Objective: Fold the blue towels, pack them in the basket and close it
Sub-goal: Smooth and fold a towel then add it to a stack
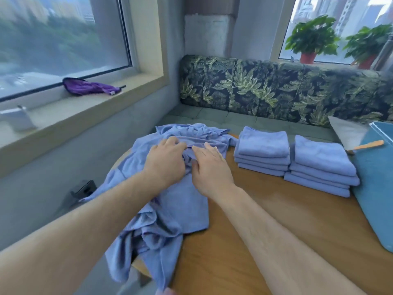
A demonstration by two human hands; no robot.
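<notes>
Towels (168, 211) are pinched by the left hand (167, 161) and pressed flat by the right hand (211, 170) (folding), so one must be pulled free.

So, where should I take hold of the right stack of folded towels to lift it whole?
Probably from its near edge: slide the right hand under the bottom towel, the left hand flat on top. The right stack is soft, the left stack and the basket crowd its sides, and the table is bare in front.
</notes>
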